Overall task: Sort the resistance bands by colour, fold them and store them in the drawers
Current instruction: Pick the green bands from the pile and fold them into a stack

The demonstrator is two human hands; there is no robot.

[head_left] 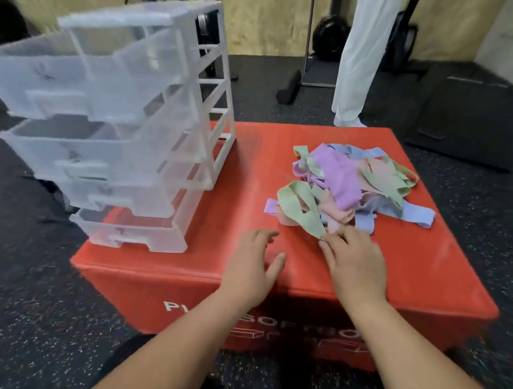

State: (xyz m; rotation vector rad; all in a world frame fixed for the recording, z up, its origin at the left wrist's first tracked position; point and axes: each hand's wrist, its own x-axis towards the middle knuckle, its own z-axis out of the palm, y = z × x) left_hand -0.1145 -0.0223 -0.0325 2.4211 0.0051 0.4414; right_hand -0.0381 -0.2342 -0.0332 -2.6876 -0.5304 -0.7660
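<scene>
Red padded vinyl box (251,169) sits on a dark speckled floor (23,298). On its left part stands a clear plastic drawer tower (125,114), its drawers pulled out. To the right lies a tangled pile of green, purple, pink and blue fabric resistance bands (343,183). The right hand (354,265), fingers extended, touches the pile's near edge. The left hand (252,265) is spread just beside it, holding nothing.

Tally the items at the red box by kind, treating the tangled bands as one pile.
Drawer unit: 1, with 4 drawers pulled out
Pile of bands: 1, mixing green, purple, pink and blue; single bands too tangled to count
Hands: 2, left hand and right hand
Total: 4
</scene>
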